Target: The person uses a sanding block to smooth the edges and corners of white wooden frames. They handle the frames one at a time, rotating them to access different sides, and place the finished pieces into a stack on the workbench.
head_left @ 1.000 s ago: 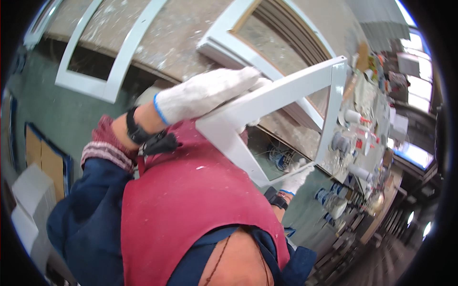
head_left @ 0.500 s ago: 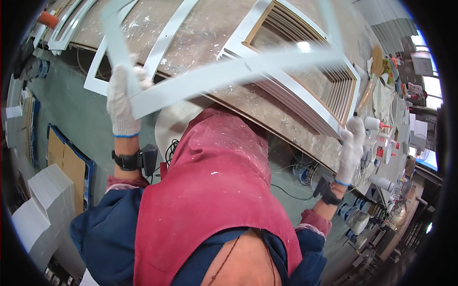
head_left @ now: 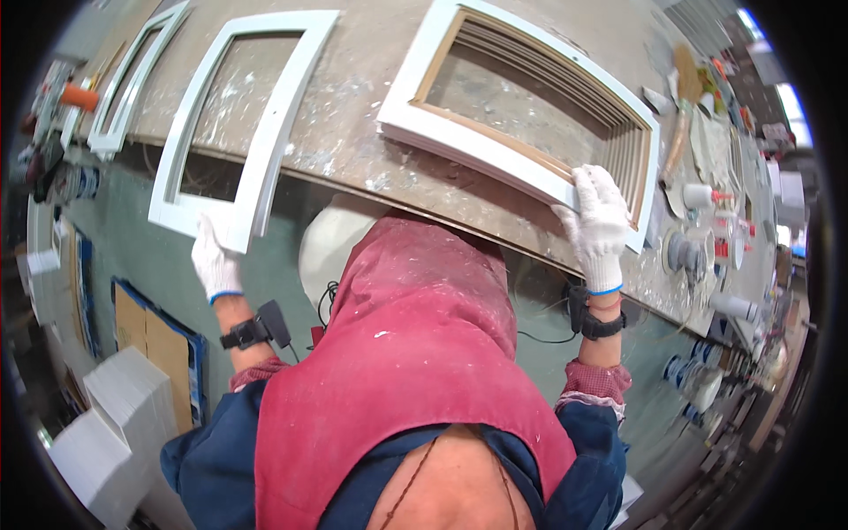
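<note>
My left hand (head_left: 215, 259), in a white knit glove, grips the near end of a white rectangular frame (head_left: 182, 132). That frame lies over another white frame, whose edge shows along its right side, and their near ends jut past the table edge. At the right, a neat stack of several white frames (head_left: 495, 150) with brown inner edges lies on the table. My right hand (head_left: 599, 221), also gloved, is closed over the stack's near right corner, fingers on top and thumb on the near side. Its fingertips partly cover the rail.
Another white frame (head_left: 132, 79) lies at the far left by an orange cylinder (head_left: 79, 96). A brush (head_left: 685, 115), glue bottles (head_left: 707, 196) and a wire spool (head_left: 687, 252) stand along the table's right end. Cardboard (head_left: 150, 340) and white stacked boards (head_left: 128, 424) are at lower left.
The white frame that was raised across the view, blurred, now lies at the left over another one. My left hand has lowered to its near end; my right hand has moved left onto the stack.
</note>
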`<state>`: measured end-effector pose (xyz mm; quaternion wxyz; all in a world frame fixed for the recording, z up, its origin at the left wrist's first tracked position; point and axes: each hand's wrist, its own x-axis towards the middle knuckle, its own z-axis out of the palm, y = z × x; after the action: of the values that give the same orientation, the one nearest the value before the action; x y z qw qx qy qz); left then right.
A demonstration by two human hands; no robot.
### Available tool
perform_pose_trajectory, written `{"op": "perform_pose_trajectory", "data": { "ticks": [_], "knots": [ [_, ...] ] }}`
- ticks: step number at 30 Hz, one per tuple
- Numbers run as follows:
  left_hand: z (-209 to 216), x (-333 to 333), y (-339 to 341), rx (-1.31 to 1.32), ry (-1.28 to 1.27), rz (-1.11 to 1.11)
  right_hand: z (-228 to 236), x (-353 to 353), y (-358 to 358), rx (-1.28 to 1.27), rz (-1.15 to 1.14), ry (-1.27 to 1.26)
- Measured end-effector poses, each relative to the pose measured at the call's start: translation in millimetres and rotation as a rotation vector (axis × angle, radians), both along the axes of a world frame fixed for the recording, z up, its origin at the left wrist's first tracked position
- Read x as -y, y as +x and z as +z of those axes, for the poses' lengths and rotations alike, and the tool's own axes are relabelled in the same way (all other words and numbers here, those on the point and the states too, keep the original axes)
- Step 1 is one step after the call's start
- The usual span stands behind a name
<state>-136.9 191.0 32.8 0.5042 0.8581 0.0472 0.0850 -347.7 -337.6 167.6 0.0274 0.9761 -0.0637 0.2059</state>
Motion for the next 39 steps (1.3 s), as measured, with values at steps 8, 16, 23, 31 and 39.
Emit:
{"op": "perform_pose_trajectory", "data": {
  "ticks": [8,16,23,31,39],
  "knots": [
    [-16.6,-9.9,18.6,-0.102,-0.076,0.099,-0.9,-32.5,-23.4,0.016,-0.093,0.077],
    [18.7,70.4,52.6,-0.204,-0.329,0.247,1.7,-33.4,-15.4,-0.056,-0.148,0.113],
    [55.4,57.1,38.4,-0.586,-0.046,-0.132,-0.3,-37.5,-17.6,-0.047,-0.191,0.143],
    [113.4,179.2,-14.1,-0.490,-0.312,-0.689,6.5,-64.3,-32.3,-0.106,-0.138,0.210],
    [145.5,214.5,-17.7,-0.421,-0.915,-1.199,50.5,-18.7,-40.3,0.351,-0.113,0.371]
  ]
}}
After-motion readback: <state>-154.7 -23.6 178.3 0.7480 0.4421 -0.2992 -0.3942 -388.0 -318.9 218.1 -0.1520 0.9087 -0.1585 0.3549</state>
